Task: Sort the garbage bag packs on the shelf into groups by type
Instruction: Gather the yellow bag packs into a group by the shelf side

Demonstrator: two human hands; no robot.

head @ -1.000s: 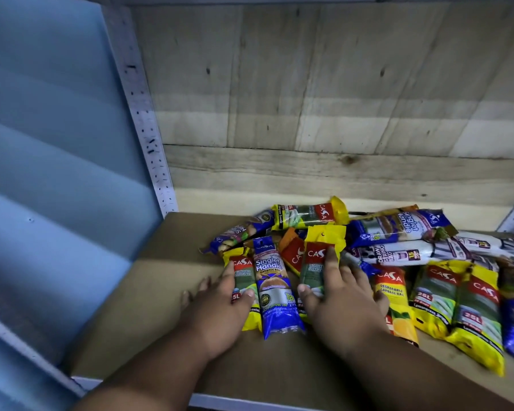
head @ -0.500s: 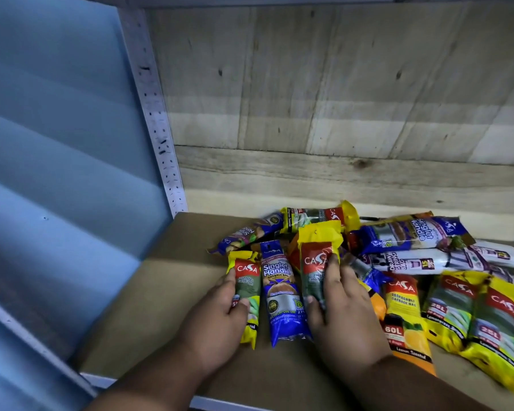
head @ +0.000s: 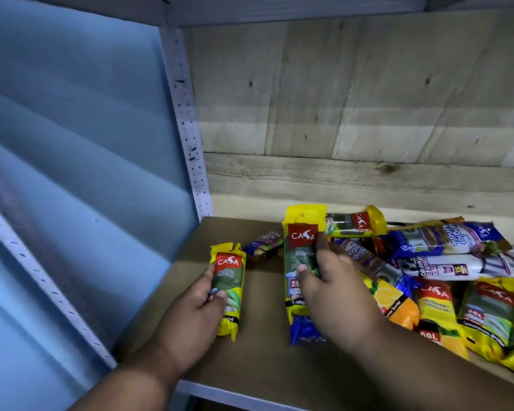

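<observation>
Left hand grips yellow pack marked "CASA". Right hand pinches second "CASA" pack. Right of it, white pack reads "DRAW STRING BAG".

The small yellow pack at the left carried a red label with the word "CASA" in white; smaller print under it was too blurred to read. The taller yellow pack in the middle showed the same "CASA" label and, lower, the number "25". The yellow pack lying at the far side also read "CASA". The blue pack at the far right showed "Singlet Handle". The white pack beside it read "DRAW STRING BAG" and "15". The yellow-orange pack at the near right read "CASA", "DEGRADABLE GARBAGE BAG" and "60L". The yellow pack at the right edge read "CASA" and "25L".
</observation>
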